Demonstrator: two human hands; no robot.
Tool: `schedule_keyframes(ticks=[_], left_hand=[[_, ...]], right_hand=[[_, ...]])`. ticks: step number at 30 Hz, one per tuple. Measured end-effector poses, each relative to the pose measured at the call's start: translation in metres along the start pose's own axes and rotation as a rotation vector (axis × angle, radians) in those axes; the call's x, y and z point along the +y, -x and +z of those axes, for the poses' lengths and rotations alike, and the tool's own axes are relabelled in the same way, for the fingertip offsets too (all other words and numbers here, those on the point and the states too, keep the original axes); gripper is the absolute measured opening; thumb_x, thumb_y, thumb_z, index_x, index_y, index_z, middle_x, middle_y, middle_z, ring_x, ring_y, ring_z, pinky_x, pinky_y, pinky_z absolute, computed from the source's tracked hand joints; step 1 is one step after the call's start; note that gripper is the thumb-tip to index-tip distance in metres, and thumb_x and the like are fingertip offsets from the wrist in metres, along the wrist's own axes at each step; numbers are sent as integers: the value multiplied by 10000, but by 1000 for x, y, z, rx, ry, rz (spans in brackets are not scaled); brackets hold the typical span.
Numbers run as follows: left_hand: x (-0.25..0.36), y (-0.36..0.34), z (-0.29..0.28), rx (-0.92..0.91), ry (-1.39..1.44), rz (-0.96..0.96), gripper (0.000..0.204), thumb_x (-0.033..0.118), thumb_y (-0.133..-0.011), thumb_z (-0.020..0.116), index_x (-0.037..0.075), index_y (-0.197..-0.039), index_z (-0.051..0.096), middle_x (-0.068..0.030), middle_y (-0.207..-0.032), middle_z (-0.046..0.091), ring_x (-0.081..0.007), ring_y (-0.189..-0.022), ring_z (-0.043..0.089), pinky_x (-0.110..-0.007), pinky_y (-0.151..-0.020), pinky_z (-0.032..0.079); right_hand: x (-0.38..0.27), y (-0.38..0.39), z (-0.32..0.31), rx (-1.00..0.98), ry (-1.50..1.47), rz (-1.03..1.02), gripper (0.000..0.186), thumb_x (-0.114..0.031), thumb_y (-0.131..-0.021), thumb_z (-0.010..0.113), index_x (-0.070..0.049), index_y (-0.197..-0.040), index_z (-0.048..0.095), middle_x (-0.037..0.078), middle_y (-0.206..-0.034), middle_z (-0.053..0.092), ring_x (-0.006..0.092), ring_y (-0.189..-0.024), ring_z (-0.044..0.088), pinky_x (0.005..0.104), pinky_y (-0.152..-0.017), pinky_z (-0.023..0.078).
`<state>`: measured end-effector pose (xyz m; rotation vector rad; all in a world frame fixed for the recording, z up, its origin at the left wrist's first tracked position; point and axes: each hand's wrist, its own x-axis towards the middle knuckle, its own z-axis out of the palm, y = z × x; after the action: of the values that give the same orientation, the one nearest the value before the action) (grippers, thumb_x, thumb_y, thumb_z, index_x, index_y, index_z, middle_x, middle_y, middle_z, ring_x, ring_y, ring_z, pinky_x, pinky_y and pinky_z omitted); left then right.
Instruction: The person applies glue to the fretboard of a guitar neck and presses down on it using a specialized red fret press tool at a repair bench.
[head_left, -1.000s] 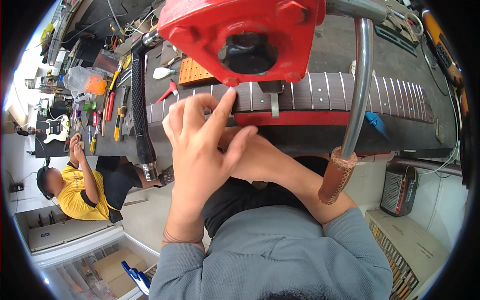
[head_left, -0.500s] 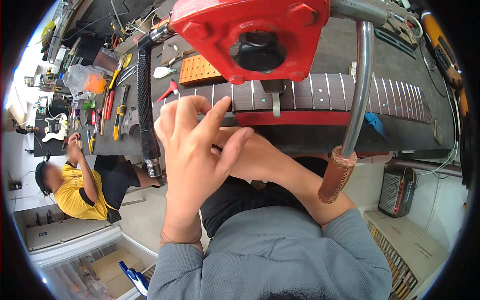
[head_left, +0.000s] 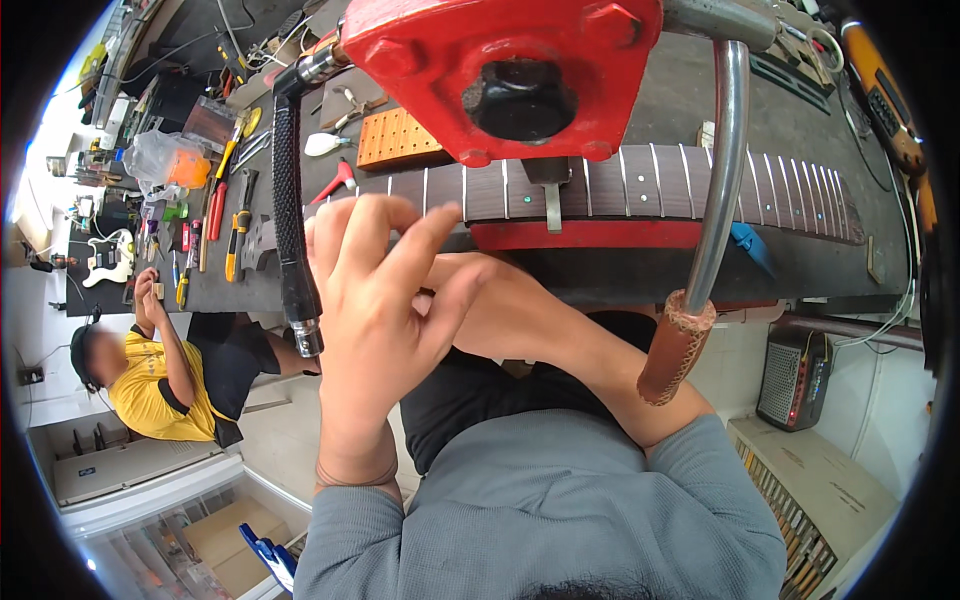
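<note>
A dark guitar neck (head_left: 690, 185) with several metal frets lies across the bench under a red press (head_left: 420, 90). The press's flat metal tip (head_left: 553, 208) stands over the fretboard. My left hand (head_left: 375, 285) is at the neck's near edge, left of the tip, its index finger reaching toward the fretboard and its thumb spread apart. I see nothing held in it. My right forearm (head_left: 560, 320) crosses from the right beneath my left hand. The right hand is mostly hidden behind the left, so its grip does not show. A red support (head_left: 590, 236) sits under the neck.
Left of my hand hangs a black knurled handle (head_left: 288, 190); a metal lever with a brown leather grip (head_left: 675, 350) hangs at right. Beyond the neck are a drilled wooden block (head_left: 395, 140) and a red-handled tool (head_left: 340, 178). A person in yellow (head_left: 160, 385) sits at far left.
My left hand has shifted slightly left and toward me, its thumb drawing back a little. The press and the neck look the same.
</note>
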<state>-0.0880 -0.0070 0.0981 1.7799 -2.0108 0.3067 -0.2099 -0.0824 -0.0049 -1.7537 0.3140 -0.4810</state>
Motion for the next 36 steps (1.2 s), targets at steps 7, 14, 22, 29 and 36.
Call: schedule_keyframes(ticks=[7,14,22,29,36], left_hand=[[-6,-12,21,-24,-141,0,565,436,-911,905,128,-1376,823,-39,-1083,621,-294,-1123,597,-504,-1063,391],[-14,-11,1,-50,146,59,482,218,-815,945,59,-1254,823,-92,-1085,574,-319,-1092,574,-450,-1031,444],[-51,-41,15,-231,423,-40,842,120,-795,978,41,-1563,642,-158,-1472,710,-383,-1407,632,-491,-1257,400],[-63,-43,17,-311,570,-158,912,76,-794,989,12,-1616,599,-191,-1568,668,-368,-1494,610,-471,-1262,477],[-71,-33,22,-246,629,-159,960,61,-805,995,-12,-1651,548,-204,-1521,678,-331,-1464,643,-458,-1254,490]], right_hand=[[9,6,3,108,163,-179,309,-164,-1043,697,-24,-1318,682,196,-1210,773,420,-1132,750,522,-961,600],[5,2,2,8,56,4,298,-212,-1077,676,-66,-1336,704,190,-1222,768,417,-1209,724,546,-1001,585],[6,5,3,77,124,-43,209,-196,-1083,677,-56,-1230,726,171,-1117,811,405,-1042,783,532,-959,608],[7,4,5,99,72,-104,157,-143,-1085,653,-61,-1199,723,152,-1105,825,380,-1045,798,515,-936,615],[4,4,3,98,35,-108,137,-131,-1080,657,-51,-1161,734,169,-1094,818,392,-1026,792,517,-924,609]])
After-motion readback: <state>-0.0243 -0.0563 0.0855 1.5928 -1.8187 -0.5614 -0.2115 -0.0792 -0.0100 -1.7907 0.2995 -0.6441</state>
